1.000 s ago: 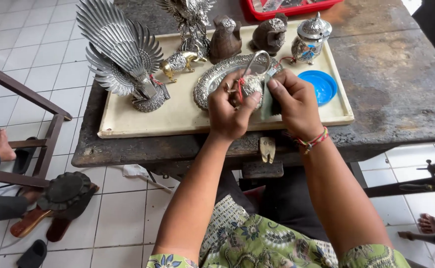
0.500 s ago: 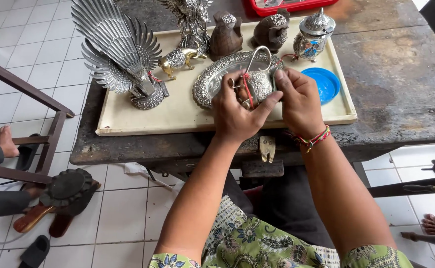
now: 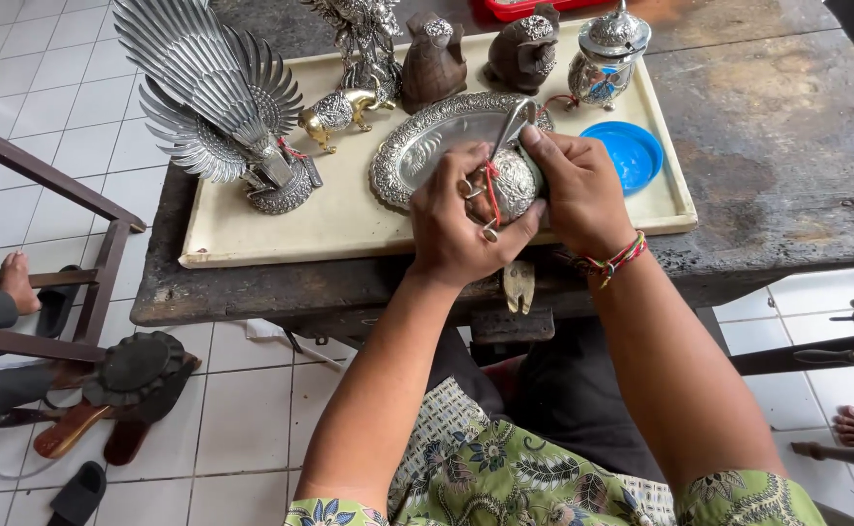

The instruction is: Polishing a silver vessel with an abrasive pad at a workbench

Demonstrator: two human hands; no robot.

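Observation:
Both my hands meet over the front edge of a cream tray [image 3: 281, 229]. My left hand [image 3: 456, 229] and my right hand [image 3: 578, 190] together grip a small round embossed silver piece [image 3: 513, 183] with a curved metal handle and a red thread hanging from it. Just behind the hands lies an oval embossed silver dish [image 3: 427, 141]. My right wrist wears a red, green and yellow cord bracelet [image 3: 617, 261].
On the tray stand a silver bird with spread feathers [image 3: 213, 97], a small gold animal figure [image 3: 334, 112], two dark carved figures [image 3: 432, 58], a lidded silver pot [image 3: 607, 54] and a blue lid [image 3: 627, 151]. The worn dark table [image 3: 787, 166] carries the tray. Another person's feet [image 3: 16, 281] show at left.
The hands with the silver piece have drawn slightly toward me, nearer the tray's front edge. The piece has turned a little between the fingers.

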